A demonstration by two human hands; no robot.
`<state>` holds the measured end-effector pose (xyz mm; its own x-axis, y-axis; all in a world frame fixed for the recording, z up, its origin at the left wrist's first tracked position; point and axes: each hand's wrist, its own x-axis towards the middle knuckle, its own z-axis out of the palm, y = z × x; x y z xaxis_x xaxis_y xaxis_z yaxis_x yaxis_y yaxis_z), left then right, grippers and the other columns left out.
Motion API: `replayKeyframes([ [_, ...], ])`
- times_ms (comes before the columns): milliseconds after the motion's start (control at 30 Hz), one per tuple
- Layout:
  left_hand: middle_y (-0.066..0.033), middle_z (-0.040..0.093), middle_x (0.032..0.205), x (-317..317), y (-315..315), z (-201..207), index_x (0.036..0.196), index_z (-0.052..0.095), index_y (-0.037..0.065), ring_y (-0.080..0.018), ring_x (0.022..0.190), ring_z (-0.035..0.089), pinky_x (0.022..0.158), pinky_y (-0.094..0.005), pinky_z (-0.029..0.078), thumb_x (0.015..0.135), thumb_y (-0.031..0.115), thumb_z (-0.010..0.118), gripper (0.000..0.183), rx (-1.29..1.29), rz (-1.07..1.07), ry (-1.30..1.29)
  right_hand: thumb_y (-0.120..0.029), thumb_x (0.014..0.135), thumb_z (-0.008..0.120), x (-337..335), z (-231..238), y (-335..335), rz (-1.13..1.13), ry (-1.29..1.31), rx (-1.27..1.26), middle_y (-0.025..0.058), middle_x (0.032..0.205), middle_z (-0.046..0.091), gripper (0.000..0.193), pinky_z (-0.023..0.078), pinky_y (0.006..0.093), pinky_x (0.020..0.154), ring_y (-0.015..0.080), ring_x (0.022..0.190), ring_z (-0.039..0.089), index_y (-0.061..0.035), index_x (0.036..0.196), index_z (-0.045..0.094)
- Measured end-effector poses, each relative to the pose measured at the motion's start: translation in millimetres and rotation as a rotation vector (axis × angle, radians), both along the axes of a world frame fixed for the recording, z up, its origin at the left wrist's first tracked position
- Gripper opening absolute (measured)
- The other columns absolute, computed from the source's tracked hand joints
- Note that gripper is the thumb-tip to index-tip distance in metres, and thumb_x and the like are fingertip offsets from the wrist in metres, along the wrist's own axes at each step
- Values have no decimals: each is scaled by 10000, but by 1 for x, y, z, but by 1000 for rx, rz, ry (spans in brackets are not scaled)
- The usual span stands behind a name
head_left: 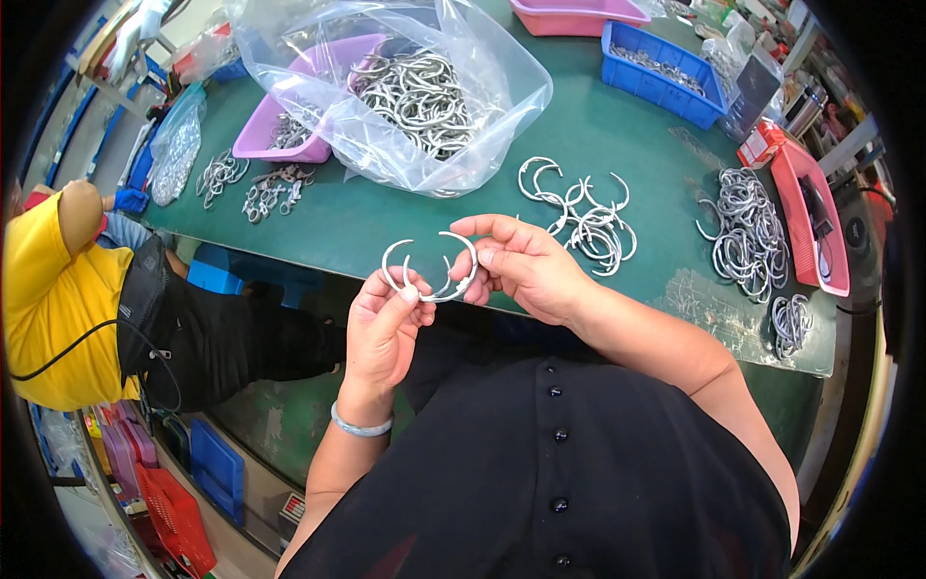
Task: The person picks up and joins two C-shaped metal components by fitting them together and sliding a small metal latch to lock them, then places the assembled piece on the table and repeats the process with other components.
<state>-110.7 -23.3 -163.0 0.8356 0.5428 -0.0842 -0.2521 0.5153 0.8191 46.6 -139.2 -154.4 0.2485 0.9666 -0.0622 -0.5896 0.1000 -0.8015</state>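
Observation:
My left hand (384,326) pinches curved silver metal rings between thumb and fingers, just off the near edge of the green table. One open metal ring (385,259) rises from its fingertips. Another open metal ring (474,253) spans toward my right hand (526,265), whose thumb and fingers close on its right side. Whether the pieces are joined where they meet is too small to tell. Beyond my right hand, a loose group of open metal rings (600,236) lies on the table. Both hands are closed, with the palms partly hidden.
A clear plastic bag (521,92) full of rings sits ahead on the green table (318,227), beside a pink tray (253,135) of small parts. Blue bin (714,108) stands far right. Piled rings (748,236) lie near a pink basket (834,275). At left is a person in yellow (58,318).

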Motion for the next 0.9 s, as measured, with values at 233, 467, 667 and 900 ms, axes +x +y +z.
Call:
replayKeyframes([
  [233, -74, 558, 860, 0, 1, -2, 927, 498, 42, -129, 702, 541, 629, -242, 441, 829, 70, 514, 103, -36, -31, -29, -55, 859, 459, 0, 0, -1, 6, -15, -16, 86, 888, 582, 304, 487, 254, 665, 122, 701, 575, -38, 1161, 432],
  [467, -70, 569, 850, 4, -4, -7, 901, 503, 61, -131, 675, 533, 591, -243, 429, 843, 93, 509, 66, -80, -34, 6, -40, 843, 494, -9, -7, 4, -24, -95, -54, 60, 873, 565, 324, 475, 241, 681, 111, 719, 558, -13, 1157, 420],
  [667, -58, 565, 853, 7, -4, -7, 879, 505, 70, -118, 661, 522, 573, -238, 417, 861, 120, 487, 56, -64, -12, 62, -64, 837, 518, -8, -12, 2, -50, -173, -112, 39, 869, 560, 319, 465, 226, 649, 95, 706, 545, 0, 1140, 439],
  [900, -70, 566, 841, 16, 0, -9, 862, 503, 66, -119, 640, 520, 554, -229, 414, 868, 121, 468, 66, -24, -24, 60, -75, 822, 538, 0, -17, -8, -55, -281, -136, 30, 851, 574, 294, 458, 228, 632, 84, 711, 539, -30, 1107, 484],
])
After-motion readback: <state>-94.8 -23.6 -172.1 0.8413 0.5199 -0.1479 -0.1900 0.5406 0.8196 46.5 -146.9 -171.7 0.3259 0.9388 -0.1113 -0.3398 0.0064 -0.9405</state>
